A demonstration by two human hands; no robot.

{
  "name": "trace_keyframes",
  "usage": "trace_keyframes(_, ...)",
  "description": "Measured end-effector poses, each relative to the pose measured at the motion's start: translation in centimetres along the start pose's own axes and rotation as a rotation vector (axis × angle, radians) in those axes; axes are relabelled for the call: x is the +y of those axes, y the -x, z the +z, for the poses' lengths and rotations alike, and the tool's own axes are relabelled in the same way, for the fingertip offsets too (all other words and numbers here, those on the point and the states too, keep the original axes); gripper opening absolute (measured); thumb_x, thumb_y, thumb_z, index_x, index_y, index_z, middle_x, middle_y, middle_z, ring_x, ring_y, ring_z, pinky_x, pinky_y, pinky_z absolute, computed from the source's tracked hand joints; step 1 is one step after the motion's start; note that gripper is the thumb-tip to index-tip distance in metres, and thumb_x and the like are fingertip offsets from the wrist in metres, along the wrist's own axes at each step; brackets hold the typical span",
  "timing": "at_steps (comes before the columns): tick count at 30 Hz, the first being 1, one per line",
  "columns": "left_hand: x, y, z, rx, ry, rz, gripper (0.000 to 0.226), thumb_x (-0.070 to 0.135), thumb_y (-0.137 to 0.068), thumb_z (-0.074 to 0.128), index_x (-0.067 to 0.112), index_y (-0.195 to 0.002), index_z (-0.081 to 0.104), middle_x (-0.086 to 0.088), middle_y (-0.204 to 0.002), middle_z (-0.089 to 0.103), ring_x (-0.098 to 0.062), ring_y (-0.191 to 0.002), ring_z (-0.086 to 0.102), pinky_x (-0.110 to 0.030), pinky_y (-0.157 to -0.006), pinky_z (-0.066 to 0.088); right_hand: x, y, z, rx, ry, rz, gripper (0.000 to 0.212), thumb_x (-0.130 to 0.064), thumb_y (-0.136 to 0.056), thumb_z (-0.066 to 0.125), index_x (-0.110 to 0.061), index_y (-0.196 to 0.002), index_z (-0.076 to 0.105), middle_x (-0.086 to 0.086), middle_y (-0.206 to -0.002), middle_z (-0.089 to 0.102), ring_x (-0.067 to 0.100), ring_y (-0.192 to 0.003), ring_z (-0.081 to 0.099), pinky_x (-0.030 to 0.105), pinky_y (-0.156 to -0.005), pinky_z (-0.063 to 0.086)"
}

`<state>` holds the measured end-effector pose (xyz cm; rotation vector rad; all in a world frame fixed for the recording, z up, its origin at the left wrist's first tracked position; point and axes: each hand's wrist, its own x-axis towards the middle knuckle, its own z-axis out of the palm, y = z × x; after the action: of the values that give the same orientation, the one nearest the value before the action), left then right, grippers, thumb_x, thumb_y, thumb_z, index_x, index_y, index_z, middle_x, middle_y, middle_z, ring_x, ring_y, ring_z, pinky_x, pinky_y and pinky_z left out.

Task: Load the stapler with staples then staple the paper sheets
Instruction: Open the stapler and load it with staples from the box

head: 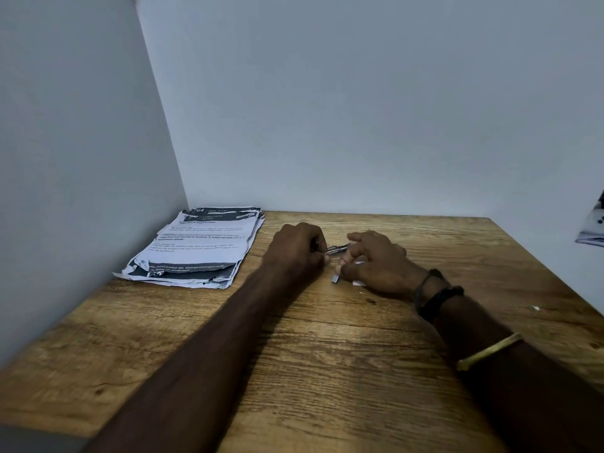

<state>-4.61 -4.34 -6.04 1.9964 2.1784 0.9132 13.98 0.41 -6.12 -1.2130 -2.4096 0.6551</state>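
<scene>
A small metal stapler point(338, 248) pokes out between my two hands at the middle of the wooden table point(327, 354). My left hand point(297, 253) is closed around its left end. My right hand point(376, 263) rests on the table just right of it, fingertips curled toward the stapler's tip; whether they pinch staples is hidden. A small grey strip of staples point(335, 278) lies on the table under the right hand's fingers. The stack of printed paper sheets point(199, 246) lies at the back left, torn at its near edge.
Grey walls close the table at the back and left, with the paper stack tucked in that corner. A tiny white scrap point(536, 308) lies near the right edge. A patterned white object point(593, 230) shows at the far right, off the table.
</scene>
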Motion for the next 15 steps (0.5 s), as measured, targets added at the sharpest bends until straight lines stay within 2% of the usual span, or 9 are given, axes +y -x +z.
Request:
trace_keyframes(2, -0.1, -0.1, 0.0, -0.048, -0.005, -0.006, 0.017, 0.032, -0.073, 0.086, 0.028, -0.077, 0.070, 0.006, -0.087, 0.073, -0.017, -0.090, 0.067, -0.032, -0.079, 0.054, -0.2, 0.1, 0.1, 0.010, 0.041, -0.002, 0.010, -0.043, -0.084, 0.073, -0.033, -0.085, 0.075, -0.008, -0.158, 0.040, 0.020, -0.152, 0.021, 0.054, -0.118, 0.009)
trace_keyframes(4, -0.1, -0.2, 0.0, -0.078, -0.001, -0.008, 0.018, 0.031, -0.072, 0.088, 0.026, -0.080, 0.072, 0.004, -0.091, 0.075, -0.017, -0.092, 0.067, -0.034, -0.081, 0.054, -0.3, 0.2, 0.0, 0.041, 0.057, -0.003, 0.012, -0.044, -0.082, 0.075, -0.032, -0.084, 0.076, -0.007, -0.152, 0.048, 0.020, -0.147, 0.030, 0.051, -0.115, 0.016)
trace_keyframes(7, -0.1, -0.2, -0.1, -0.088, 0.008, -0.014, 0.020, 0.030, -0.072, 0.088, 0.023, -0.085, 0.074, 0.005, -0.093, 0.076, -0.016, -0.093, 0.068, -0.033, -0.083, 0.054, -0.5, 0.4, -0.2, 0.082, 0.042, -0.044, 0.014, -0.040, -0.080, 0.078, -0.026, -0.084, 0.079, -0.010, -0.125, 0.064, 0.017, -0.131, 0.049, 0.044, -0.105, 0.026)
trace_keyframes(9, 0.0, -0.2, -0.1, -0.110, 0.020, -0.026, 0.019, 0.030, -0.072, 0.088, 0.024, -0.084, 0.074, 0.005, -0.093, 0.076, -0.015, -0.094, 0.068, -0.033, -0.084, 0.055, -0.5, 0.5, -0.5, 0.123, -0.033, -0.045, 0.009, -0.036, -0.081, 0.077, -0.027, -0.081, 0.078, -0.019, -0.107, 0.064, 0.016, -0.123, 0.054, 0.049, -0.108, 0.031)
trace_keyframes(11, 0.1, -0.2, -0.1, -0.118, 0.026, -0.037, 0.019, 0.031, -0.073, 0.088, 0.025, -0.083, 0.073, 0.006, -0.093, 0.075, -0.014, -0.093, 0.067, -0.032, -0.083, 0.054, -0.2, 0.4, -1.2, 0.234, -0.102, -0.007, 0.007, -0.032, -0.083, 0.074, -0.027, -0.080, 0.077, -0.018, -0.103, 0.064, 0.016, -0.117, 0.057, 0.047, -0.105, 0.038)
trace_keyframes(13, 0.1, -0.2, -0.1, -0.101, 0.044, -0.041, 0.021, 0.031, -0.072, 0.088, 0.027, -0.083, 0.071, 0.006, -0.093, 0.074, -0.015, -0.092, 0.066, -0.031, -0.080, 0.051, 0.3, 0.1, -2.0, 0.268, -0.110, 0.011, 0.006, -0.028, -0.083, 0.074, -0.025, -0.079, 0.076, -0.011, -0.099, 0.070, 0.017, -0.106, 0.063, 0.031, -0.086, 0.047)
trace_keyframes(15, 0.2, -0.1, -0.3, -0.062, 0.074, -0.030, 0.023, 0.031, -0.072, 0.088, 0.026, -0.087, 0.071, 0.009, -0.090, 0.070, -0.014, -0.090, 0.065, -0.028, -0.074, 0.046, 0.6, 0.0, -2.5, 0.166, -0.084, 0.049, 0.008, -0.031, -0.080, 0.078, -0.023, -0.079, 0.077, -0.010, -0.091, 0.073, 0.013, -0.094, 0.066, 0.023, -0.069, 0.046)
